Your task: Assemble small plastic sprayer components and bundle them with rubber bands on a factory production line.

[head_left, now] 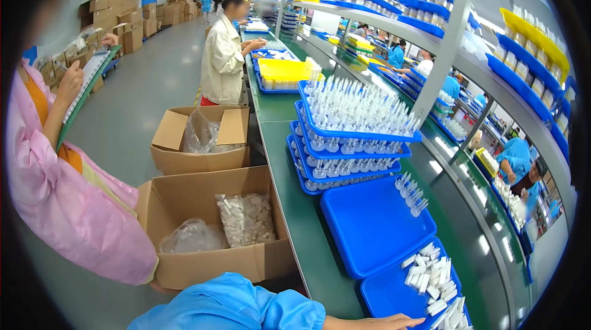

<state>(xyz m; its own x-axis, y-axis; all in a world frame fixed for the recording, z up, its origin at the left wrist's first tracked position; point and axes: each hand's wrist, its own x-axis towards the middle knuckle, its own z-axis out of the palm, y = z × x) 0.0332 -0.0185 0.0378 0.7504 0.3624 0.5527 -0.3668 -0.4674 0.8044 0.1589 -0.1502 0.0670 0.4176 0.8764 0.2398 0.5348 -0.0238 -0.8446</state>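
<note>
A blue sleeve crosses the lower edge, and my left hand reaches from it over the near blue tray. Its visible fingers are stretched out, and nothing shows in them; the picture's edge cuts off part of the hand. Small white rectangular plastic pieces lie heaped in that tray, with another cluster of white pieces just right of my fingertips. Beyond it sits a larger blue tray with several clear, thin-stemmed parts standing in its far right corner. My right hand is out of view.
Stacked blue trays full of clear stemmed parts stand farther along the green bench. Open cartons with bagged pieces line its left side. A person in pink holds a clipboard at left. A metal post and loaded shelves rise at right.
</note>
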